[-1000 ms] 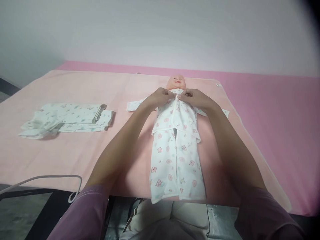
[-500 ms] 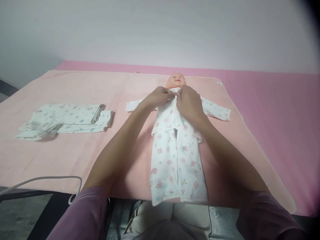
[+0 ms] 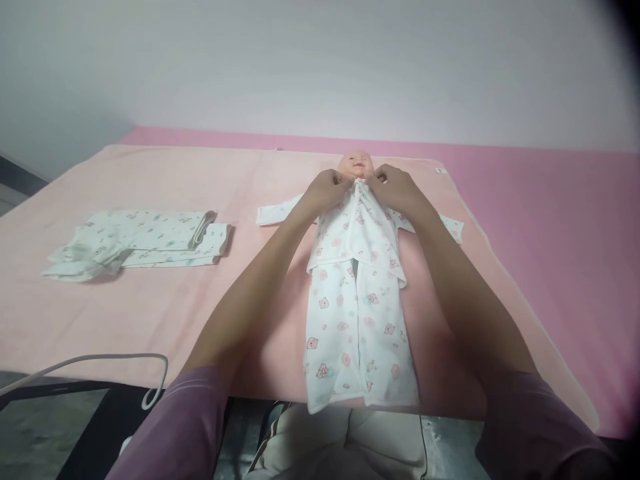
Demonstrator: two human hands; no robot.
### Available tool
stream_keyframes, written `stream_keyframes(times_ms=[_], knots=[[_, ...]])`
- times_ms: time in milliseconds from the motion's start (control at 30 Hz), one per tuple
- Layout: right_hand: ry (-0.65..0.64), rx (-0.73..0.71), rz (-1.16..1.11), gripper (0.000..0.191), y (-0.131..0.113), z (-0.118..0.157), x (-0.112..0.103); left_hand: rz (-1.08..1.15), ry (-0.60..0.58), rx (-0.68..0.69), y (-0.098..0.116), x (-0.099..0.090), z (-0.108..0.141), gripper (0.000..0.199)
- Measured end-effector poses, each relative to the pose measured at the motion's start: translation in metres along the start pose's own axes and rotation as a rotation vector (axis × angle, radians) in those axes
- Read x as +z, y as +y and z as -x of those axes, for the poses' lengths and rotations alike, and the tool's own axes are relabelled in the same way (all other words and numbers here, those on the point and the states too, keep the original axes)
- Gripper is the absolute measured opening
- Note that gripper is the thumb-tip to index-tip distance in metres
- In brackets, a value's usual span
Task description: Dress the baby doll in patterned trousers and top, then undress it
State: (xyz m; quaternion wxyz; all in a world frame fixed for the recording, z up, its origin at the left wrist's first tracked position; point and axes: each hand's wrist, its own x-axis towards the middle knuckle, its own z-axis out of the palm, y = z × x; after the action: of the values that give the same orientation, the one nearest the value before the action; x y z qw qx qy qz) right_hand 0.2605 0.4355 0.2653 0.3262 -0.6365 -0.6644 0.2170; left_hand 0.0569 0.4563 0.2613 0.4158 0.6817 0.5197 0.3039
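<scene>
A baby doll (image 3: 358,162) lies on its back, its head pointing away from me. It wears a white printed baby shirt (image 3: 350,230) and matching baby pants (image 3: 340,333), whose legs reach the near table edge. My left hand (image 3: 330,191) is closed on the shirt's collar, left of the doll's neck. On the other side of the neck, my right hand (image 3: 395,189) pinches the collar too. The shirt's front edges meet below the chin. Both sleeves lie spread out to the sides, each partly behind my arms.
Folded white printed baby clothes (image 3: 145,240) lie to the left on a peach mat (image 3: 200,320). Under the mat is a pink table surface (image 3: 550,233). A white cable (image 3: 100,357) loops over the near left edge. A pale wall (image 3: 320,67) stands behind.
My right hand has moved from the middle of the shirt's neckline to the right side of the collar. My left hand stays at the collar. The view has shifted slightly.
</scene>
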Motion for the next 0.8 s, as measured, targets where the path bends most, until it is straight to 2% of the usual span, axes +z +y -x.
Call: stream_keyframes(times_ms=[133, 267, 400, 600, 800], knots=[[-0.040, 0.088, -0.008, 0.037, 0.001, -0.021, 0.011, -0.024, 0.070, -0.037, 0.004, 0.009, -0.014, 0.052], [-0.066, 0.152, -0.042, 0.045, -0.002, -0.023, 0.011, -0.010, 0.075, -0.068, 0.005, 0.012, -0.020, 0.055], [-0.102, 0.194, -0.120, 0.039, 0.003, -0.023, 0.004, 0.007, 0.063, -0.090, 0.005, 0.012, -0.019, 0.052], [-0.125, 0.203, -0.262, 0.031, 0.012, -0.026, 0.002, -0.001, 0.067, -0.053, 0.006, 0.013, -0.017, 0.050], [-0.129, 0.228, -0.277, 0.024, 0.012, -0.026, 0.002, 0.025, 0.051, -0.077, 0.002, 0.014, -0.021, 0.049]])
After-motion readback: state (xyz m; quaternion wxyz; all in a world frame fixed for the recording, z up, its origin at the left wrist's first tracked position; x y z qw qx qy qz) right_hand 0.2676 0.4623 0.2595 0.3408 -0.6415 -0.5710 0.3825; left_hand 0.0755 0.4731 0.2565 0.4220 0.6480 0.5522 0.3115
